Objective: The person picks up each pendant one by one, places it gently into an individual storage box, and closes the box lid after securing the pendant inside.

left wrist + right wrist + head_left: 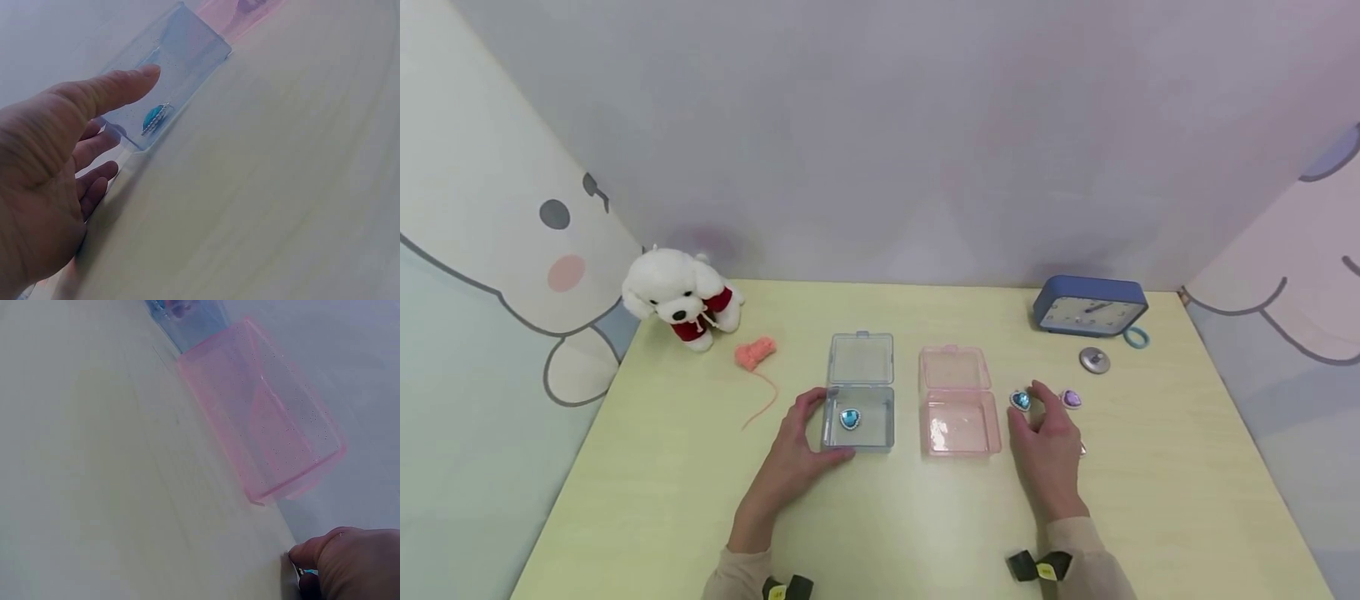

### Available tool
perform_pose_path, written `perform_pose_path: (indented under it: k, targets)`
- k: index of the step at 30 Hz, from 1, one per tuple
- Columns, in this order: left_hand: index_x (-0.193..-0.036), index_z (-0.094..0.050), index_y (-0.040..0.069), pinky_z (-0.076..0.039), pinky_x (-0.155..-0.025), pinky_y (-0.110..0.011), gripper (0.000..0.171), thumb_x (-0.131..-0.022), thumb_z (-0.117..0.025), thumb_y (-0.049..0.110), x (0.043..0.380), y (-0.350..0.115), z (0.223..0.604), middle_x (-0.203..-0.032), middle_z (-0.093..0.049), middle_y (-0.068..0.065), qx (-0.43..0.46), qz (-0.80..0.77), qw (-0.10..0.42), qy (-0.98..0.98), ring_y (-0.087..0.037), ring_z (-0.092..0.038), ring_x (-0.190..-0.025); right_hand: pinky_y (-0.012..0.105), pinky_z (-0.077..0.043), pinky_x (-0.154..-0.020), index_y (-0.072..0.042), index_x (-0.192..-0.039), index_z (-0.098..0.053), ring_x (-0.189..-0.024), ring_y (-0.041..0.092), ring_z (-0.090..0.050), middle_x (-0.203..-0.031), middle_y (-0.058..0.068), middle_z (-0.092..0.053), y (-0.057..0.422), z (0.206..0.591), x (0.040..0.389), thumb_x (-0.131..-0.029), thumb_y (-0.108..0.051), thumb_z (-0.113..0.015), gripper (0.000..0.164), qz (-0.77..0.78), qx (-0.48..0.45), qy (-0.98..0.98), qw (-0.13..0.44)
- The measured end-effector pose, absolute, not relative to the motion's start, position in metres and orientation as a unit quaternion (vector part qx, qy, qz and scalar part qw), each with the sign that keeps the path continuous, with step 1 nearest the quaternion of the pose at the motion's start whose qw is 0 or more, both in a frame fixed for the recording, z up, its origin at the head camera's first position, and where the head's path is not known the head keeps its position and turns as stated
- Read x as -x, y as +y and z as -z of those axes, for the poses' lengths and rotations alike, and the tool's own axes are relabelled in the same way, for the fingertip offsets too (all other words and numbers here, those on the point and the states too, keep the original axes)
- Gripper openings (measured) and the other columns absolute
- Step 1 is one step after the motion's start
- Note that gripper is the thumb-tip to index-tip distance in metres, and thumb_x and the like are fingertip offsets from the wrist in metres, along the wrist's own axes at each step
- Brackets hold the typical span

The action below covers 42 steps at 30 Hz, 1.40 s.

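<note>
A clear blue plastic box [880, 429] stands with its lid folded back, and a blue heart-shaped gem [850, 418] with a beaded rim lies inside at the left. My left hand [793, 462] holds this box at its left side, thumb along the front wall, fingers at the back corner. Right of it is a clear pink box [964, 429], lid also back. Beyond the pink box, my right hand [1051, 454] pinches a second blue heart gem [1020, 400] between thumb and index finger, at the table. In the right wrist view, the fingers [309, 553] hide most of that gem.
A purple heart gem [1071, 399] lies just past my right hand; another small piece [1082, 448] is mostly hidden. Behind are a round metal piece [1094, 360], a light blue ring [1137, 337] and a blue clock [1090, 307]. Pink yarn [755, 353] and a plush dog [681, 296] are at left.
</note>
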<state>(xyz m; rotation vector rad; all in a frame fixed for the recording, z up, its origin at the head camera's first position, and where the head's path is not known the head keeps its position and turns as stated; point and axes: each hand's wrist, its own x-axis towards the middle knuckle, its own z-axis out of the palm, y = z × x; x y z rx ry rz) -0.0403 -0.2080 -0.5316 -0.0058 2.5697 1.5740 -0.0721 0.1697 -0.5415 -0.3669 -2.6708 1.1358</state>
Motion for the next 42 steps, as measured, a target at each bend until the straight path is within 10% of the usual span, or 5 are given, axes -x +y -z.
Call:
perform_pose_path:
  k: [12,30,42]
  targets:
    - [-0.155,-0.038,0.023,-0.029,-0.121,-0.064,0.098,-0.077,-0.096,0.030,0.039,-0.209,0.531,-0.162,-0.048,-0.009,0.003,-0.517,0.061,0.854,-0.035,-0.039,-0.147,0.027,-0.041,-0.058,-0.013,-0.147,-0.059,-0.072,0.021,-0.053,-0.115,0.008,-0.072,0.168,0.543,0.070,-0.101,-0.021,-0.071,0.048,-0.392,0.114,-0.906,0.113]
    - [-0.156,-0.037,0.022,-0.026,-0.123,-0.065,0.098,-0.078,-0.095,0.031,0.038,-0.208,0.528,-0.163,-0.047,-0.008,0.003,-0.523,0.064,0.850,-0.035,-0.037,-0.150,0.025,-0.044,-0.060,-0.015,-0.146,-0.062,-0.075,0.021,-0.057,-0.094,0.005,-0.067,0.167,0.540,0.067,-0.103,-0.029,-0.069,0.046,-0.406,0.117,-0.902,0.091]
    - [-0.156,-0.038,0.021,-0.027,-0.123,-0.064,0.097,-0.078,-0.095,0.030,0.039,-0.206,0.525,-0.162,-0.047,-0.008,0.002,-0.520,0.066,0.851,-0.035,-0.037,-0.151,0.017,-0.035,-0.052,-0.005,-0.136,-0.068,-0.058,0.008,-0.048,-0.098,0.009,-0.073,0.164,0.531,0.071,-0.094,-0.007,-0.079,0.043,-0.422,0.061,-0.883,0.197]
